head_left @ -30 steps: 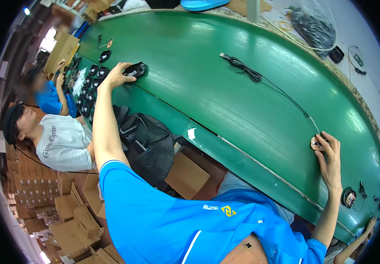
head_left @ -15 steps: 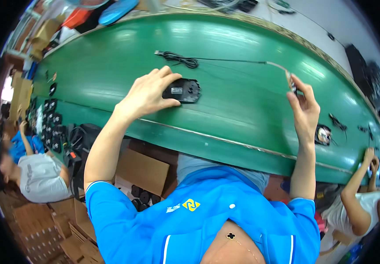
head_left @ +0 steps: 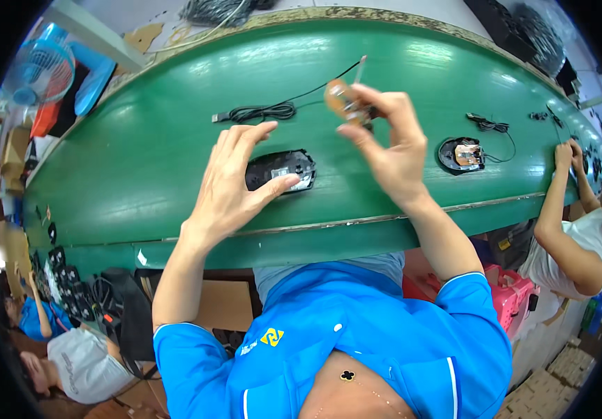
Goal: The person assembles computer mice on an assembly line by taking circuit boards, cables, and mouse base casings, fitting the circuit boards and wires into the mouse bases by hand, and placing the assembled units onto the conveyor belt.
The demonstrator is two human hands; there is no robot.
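Observation:
A black mouse shell (head_left: 262, 167) lies on the green bench, its inside facing up and a pale label in it. My left hand (head_left: 227, 178) spans it with fingers spread, the thumb lying over its near edge and the fingertips past its far side. In my right hand (head_left: 395, 143) a small orange-brown circuit board (head_left: 343, 101) is pinched between thumb and fingers, above the bench to the shell's right. It is smeared by motion. A thin black cable runs from it to a tied cable coil (head_left: 264, 112) with a USB plug, beyond the shell.
On the right sits another open mouse (head_left: 460, 155) with a board inside and its coiled cable (head_left: 486, 123) behind. A co-worker's hands (head_left: 569, 155) work at the far right. Black parts (head_left: 63, 279) cluster at the left. A fan (head_left: 39, 73) stands past the bench's far edge.
My right hand has swung left with the circuit board, toward the shell. My left hand's fingers have lifted and spread from their grip on the shell. The view has shifted right.

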